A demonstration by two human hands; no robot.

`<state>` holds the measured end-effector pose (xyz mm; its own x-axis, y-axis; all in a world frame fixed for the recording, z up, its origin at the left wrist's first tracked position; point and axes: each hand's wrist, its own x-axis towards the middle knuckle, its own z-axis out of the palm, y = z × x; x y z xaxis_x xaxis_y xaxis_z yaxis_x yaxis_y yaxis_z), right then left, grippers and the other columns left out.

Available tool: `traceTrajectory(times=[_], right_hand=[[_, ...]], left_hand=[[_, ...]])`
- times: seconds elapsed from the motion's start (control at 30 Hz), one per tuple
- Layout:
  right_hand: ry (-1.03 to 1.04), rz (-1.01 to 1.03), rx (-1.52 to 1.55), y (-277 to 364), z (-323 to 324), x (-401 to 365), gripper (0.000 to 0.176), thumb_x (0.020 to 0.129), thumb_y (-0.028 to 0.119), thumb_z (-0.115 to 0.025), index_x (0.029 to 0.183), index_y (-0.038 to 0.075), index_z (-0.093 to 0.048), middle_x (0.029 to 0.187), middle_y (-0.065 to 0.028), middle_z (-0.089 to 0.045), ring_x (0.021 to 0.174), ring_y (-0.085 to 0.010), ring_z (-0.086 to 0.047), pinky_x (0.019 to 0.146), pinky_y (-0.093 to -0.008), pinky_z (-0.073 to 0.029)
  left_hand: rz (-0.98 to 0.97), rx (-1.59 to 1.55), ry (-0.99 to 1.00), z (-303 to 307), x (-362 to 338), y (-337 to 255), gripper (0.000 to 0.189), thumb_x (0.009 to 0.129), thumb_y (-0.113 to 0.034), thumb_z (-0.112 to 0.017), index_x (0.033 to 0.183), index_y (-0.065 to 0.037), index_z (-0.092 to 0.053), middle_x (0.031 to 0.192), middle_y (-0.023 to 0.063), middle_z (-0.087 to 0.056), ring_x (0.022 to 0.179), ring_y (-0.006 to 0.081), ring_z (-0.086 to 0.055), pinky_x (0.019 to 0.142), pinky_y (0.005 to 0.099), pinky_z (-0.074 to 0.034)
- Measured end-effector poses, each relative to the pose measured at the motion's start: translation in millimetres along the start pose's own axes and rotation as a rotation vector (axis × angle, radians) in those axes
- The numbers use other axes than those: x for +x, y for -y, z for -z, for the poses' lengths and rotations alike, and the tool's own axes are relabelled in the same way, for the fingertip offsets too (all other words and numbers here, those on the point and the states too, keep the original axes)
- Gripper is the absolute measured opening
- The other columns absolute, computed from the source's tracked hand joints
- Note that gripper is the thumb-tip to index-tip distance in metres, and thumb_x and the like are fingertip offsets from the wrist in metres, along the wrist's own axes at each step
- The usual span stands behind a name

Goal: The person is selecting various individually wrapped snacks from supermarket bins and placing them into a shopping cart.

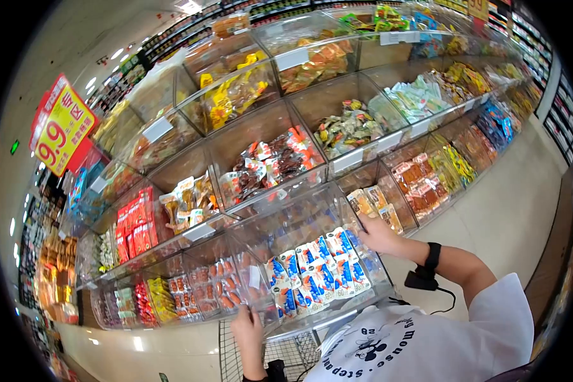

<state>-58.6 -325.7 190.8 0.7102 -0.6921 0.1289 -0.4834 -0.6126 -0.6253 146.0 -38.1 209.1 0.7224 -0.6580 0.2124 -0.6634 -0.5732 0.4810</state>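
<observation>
A clear plastic bin [337, 312] sits right in front of me, tilted in view, with blue-and-white snack packets [318, 272] laid in rows inside it. At its near left corner my left hand [247, 326] is closed on the edge. My right hand [381, 234] grips the wall on the right side, fingers partly hidden behind the plastic. Under the bin's front part a wire shopping cart [232, 356] shows. Beside my right hand lie brown-and-white packets [375, 207] in a neighbouring compartment.
Tiered clear bins of packaged snacks [274, 162] rise ahead, including red packets [135, 223] at left. A red-and-yellow price sign [63, 127] stands at upper left. Pale floor [490, 191] runs along the right, with shelving [563, 114] beyond.
</observation>
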Motion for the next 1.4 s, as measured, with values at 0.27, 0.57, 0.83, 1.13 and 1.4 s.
traceTrajectory(times=[0.27, 0.57, 0.83, 1.13, 1.4], right_hand=[[-0.05, -0.109, -0.141, -54, -91, 10, 0.017, 0.066, 0.008, -0.047, 0.078, -0.005, -0.044, 0.054, -0.0215, -0.051, 0.052, -0.0342, -0.054, 0.044, -0.0424, -0.043], [0.174, 0.101, -0.46, -55, -95, -34, 0.016, 0.067, 0.01, -0.045, 0.078, -0.001, -0.047, 0.057, -0.0149, -0.052, 0.051, -0.0266, -0.054, 0.041, -0.0377, -0.042], [0.793, 0.333, -0.153, -72, -71, -125, 0.015, 0.067, 0.015, -0.049, 0.081, 0.01, -0.051, 0.06, -0.0108, -0.054, 0.055, -0.0286, -0.054, 0.047, -0.0383, -0.042], [0.477, 0.415, -0.442, -97, -128, -93, 0.011, 0.062, 0.016, -0.05, 0.068, 0.007, -0.053, 0.054, -0.0091, -0.054, 0.053, -0.0264, -0.056, 0.043, -0.0357, -0.043], [0.28, 0.224, -0.486, -86, -140, -72, 0.012, 0.063, 0.012, -0.047, 0.07, 0.002, -0.048, 0.049, -0.0089, -0.052, 0.049, -0.024, -0.056, 0.041, -0.0341, -0.043]], left_hand=[[-0.027, 0.07, 0.006, -106, -1, 58, 0.015, 0.075, -0.016, -0.047, 0.076, -0.002, -0.046, 0.055, 0.0218, -0.05, 0.051, 0.0376, -0.05, 0.045, 0.0436, -0.038], [0.177, 0.081, 0.203, -148, -48, 90, 0.021, 0.077, -0.019, -0.046, 0.089, -0.001, -0.047, 0.063, 0.0217, -0.052, 0.059, 0.0349, -0.052, 0.051, 0.0416, -0.04], [1.024, -1.283, 0.654, -157, -119, 114, 0.058, 0.082, -0.039, -0.039, 0.115, 0.007, -0.025, 0.11, 0.0215, -0.041, 0.096, 0.0285, -0.046, 0.074, 0.0352, -0.039], [0.897, -1.399, 0.556, -190, -66, 79, 0.055, 0.083, -0.043, -0.028, 0.115, 0.001, -0.028, 0.11, 0.0206, -0.043, 0.105, 0.0303, -0.041, 0.086, 0.0365, -0.034], [0.926, -1.315, 0.516, -214, -33, 90, 0.046, 0.085, -0.039, -0.028, 0.106, 0.0, -0.038, 0.098, 0.0164, -0.052, 0.092, 0.0265, -0.051, 0.071, 0.0326, -0.041]])
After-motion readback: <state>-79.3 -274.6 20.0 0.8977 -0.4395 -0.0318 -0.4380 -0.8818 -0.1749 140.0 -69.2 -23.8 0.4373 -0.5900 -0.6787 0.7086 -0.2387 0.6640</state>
